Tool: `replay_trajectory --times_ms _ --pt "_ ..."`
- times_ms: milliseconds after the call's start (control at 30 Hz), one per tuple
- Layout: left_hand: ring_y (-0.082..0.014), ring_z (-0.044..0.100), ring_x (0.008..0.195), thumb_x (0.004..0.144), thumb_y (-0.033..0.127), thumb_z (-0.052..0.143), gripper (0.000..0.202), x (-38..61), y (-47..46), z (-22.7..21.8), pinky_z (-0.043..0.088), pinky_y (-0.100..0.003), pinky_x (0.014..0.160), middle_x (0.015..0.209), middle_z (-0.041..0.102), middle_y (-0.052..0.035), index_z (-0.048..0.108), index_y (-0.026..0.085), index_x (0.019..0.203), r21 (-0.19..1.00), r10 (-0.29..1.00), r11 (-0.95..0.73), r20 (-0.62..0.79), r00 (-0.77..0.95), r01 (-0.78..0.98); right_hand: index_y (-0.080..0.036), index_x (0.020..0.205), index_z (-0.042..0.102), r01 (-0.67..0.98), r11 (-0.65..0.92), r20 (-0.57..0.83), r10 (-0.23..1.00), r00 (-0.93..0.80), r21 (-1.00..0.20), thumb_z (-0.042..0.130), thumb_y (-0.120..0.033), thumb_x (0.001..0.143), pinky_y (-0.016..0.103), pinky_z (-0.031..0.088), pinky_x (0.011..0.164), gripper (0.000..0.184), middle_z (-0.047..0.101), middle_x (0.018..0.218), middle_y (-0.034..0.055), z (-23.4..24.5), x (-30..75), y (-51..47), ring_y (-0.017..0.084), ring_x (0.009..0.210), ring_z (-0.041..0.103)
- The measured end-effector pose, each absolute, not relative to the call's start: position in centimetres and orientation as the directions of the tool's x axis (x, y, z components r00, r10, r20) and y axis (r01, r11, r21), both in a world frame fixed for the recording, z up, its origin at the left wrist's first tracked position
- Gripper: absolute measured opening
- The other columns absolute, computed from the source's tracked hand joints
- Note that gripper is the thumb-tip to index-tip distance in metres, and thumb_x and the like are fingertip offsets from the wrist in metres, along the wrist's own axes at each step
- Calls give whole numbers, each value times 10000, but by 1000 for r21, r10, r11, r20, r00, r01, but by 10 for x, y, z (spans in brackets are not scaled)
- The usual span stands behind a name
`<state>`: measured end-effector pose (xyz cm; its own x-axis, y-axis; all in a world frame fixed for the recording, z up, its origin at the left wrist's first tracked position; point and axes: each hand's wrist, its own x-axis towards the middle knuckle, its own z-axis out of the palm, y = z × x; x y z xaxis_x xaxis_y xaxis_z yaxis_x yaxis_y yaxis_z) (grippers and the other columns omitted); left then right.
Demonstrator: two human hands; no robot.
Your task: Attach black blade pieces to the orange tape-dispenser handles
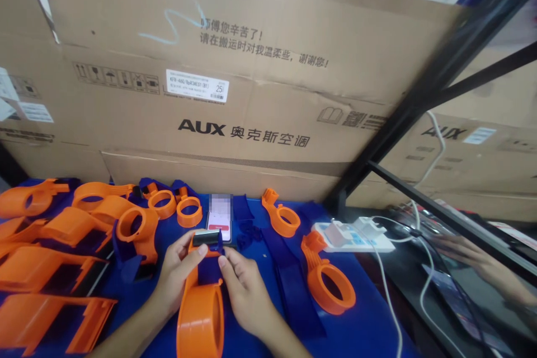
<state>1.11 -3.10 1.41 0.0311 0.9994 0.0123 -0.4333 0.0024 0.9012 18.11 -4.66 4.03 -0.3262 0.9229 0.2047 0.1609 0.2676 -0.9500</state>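
Orange tape dispenser [200, 319] held above blue table [367, 307], just in front of phone [220, 221]. Black roller [205, 239] end clasped by left grip [180, 263]; blue part [220, 243] beside roller pinched narrowly by right grip [247, 291]. More orange dispensers [73, 226] spread at left.

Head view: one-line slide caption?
Left hand holds an orange plastic part, right hand at its dark blue end piece, over a blue tabletop with similar orange parts on both sides.
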Motion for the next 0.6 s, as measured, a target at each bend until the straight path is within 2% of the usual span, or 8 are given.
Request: replay_trajectory --times_ms 100,200,267,333,467,533,600 --pt "-280 753 888 774 410 850 359 12 -34 20 593 -338 786 964 795 -100 771 172 1032 894 1000 6 1 15 -448 -230 1116 725 129 247 198 931 -306 -960 488 -571 1031 322 562 806 423 714 860 21 36 180 -46 212 801 666" --pt "-292 757 957 811 437 815 459 14 -39 27 612 -373 821 1049 795 -101 735 213 1204 856 1000 12 -4 17 -517 -230 1134 716 47 208 186 939 -291 -977 467 -577 1036 342 573 825 438 727 898 40 32 179 -44 234 862 679" --pt "-285 757 984 829 441 800 506 16 -42 30 620 -370 823 1083 792 -91 697 243 1283 832 1000 15 -12 10 -554 -233 1148 711 26 185 169 941 -291 -982 460 -558 1044 338 578 815 424 736 926 45 30 178 -43 238 882 687" --pt "-262 761 955 805 422 829 507 15 -43 29 621 -340 805 1060 793 -80 703 240 1262 833 1000 13 -25 -14 -553 -236 1163 706 52 191 167 939 -300 -980 456 -521 1056 326 576 815 394 744 963 44 30 176 -43 233 899 695" --pt "-195 738 732 794 409 843 427 9 -34 22 606 -289 693 831 774 -58 726 181 1135 818 996 29 -69 -48 -574 -242 1199 694 220 284 203 922 -328 -933 435 -410 1077 339 555 909 331 753 1054 52 32 181 -42 231 985 708" --pt "-177 701 637 783 424 846 405 6 -29 18 583 -268 608 722 747 -50 728 157 1065 805 996 27 -75 -56 -592 -242 1242 676 373 324 233 935 -268 -870 440 -351 1067 351 549 916 313 760 1066 64 33 191 -39 240 998 715" --pt "-166 666 587 755 428 862 399 6 -27 16 552 -252 535 695 737 -49 724 156 1012 803 995 41 -86 -47 -595 -230 1304 646 547 327 299 944 -142 -771 449 -277 1036 366 548 897 336 758 1116 89 33 210 -33 255 1010 716"
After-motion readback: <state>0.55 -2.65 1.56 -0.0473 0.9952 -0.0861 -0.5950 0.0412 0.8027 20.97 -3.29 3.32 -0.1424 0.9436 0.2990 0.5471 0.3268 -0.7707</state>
